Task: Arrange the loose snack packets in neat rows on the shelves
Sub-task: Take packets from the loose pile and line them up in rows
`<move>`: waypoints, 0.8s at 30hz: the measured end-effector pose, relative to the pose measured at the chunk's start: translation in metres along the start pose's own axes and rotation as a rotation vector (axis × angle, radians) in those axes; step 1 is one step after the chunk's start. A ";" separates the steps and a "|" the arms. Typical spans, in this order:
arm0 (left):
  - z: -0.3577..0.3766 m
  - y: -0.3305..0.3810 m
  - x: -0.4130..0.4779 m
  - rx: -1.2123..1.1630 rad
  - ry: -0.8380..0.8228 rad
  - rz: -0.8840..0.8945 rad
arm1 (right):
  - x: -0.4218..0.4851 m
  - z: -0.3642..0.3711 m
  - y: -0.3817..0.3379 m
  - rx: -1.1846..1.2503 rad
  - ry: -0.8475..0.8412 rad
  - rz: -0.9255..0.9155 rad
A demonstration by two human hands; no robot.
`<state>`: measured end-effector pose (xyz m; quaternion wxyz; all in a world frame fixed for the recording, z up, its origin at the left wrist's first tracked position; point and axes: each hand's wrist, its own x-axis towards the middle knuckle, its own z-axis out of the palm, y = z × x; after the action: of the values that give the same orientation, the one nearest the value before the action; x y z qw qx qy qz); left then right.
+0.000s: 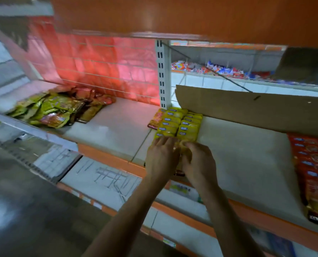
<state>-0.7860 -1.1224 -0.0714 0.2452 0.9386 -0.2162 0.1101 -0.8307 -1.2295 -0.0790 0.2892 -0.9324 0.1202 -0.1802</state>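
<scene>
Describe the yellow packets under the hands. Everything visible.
The yellow packets are glossy, plastic-looking pouches, each with a small pale label whose print is too blurred to read. They lie overlapping in two neat side-by-side rows running from the front of the shelf toward the back. A red packet lies against the left row's far end, and a cardboard sheet stands just behind them. The left hand and right hand grip the nearest packets at the front.
</scene>
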 end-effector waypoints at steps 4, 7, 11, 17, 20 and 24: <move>-0.025 -0.060 0.004 0.019 0.048 -0.025 | 0.012 0.041 -0.046 -0.020 -0.043 -0.028; -0.032 -0.096 0.011 0.064 0.019 -0.072 | 0.020 0.063 -0.069 -0.062 -0.075 -0.022; -0.035 -0.135 0.020 0.117 0.019 -0.171 | 0.034 0.086 -0.094 -0.050 -0.110 -0.046; -0.045 -0.175 0.034 0.159 0.056 -0.334 | 0.067 0.123 -0.124 -0.025 -0.216 -0.129; -0.053 -0.203 0.040 0.186 0.069 -0.401 | 0.080 0.142 -0.141 0.033 -0.268 -0.149; -0.066 -0.236 0.053 0.185 0.089 -0.460 | 0.095 0.165 -0.158 0.028 -0.303 -0.172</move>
<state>-0.6369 -0.9223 -0.0959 0.1863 0.9758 0.0251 0.1119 -0.6590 -1.0517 -0.0880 0.3004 -0.9517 -0.0077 -0.0633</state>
